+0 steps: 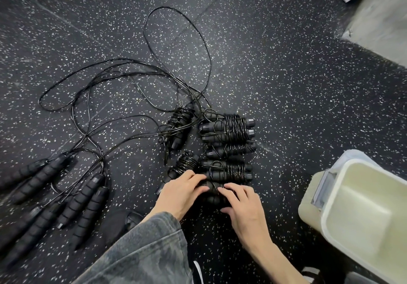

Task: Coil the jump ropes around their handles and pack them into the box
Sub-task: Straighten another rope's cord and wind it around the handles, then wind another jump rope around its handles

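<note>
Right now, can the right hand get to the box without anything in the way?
Probably yes. The right hand rests on a coiled rope, and only bare floor lies between it and the open box.

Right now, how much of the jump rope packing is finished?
Done: several coiled ropes lie bundled on the floor. In hand: the left hand and right hand rest on one bundle. Left: uncoiled ropes remain, and nothing shows inside the box.
</note>
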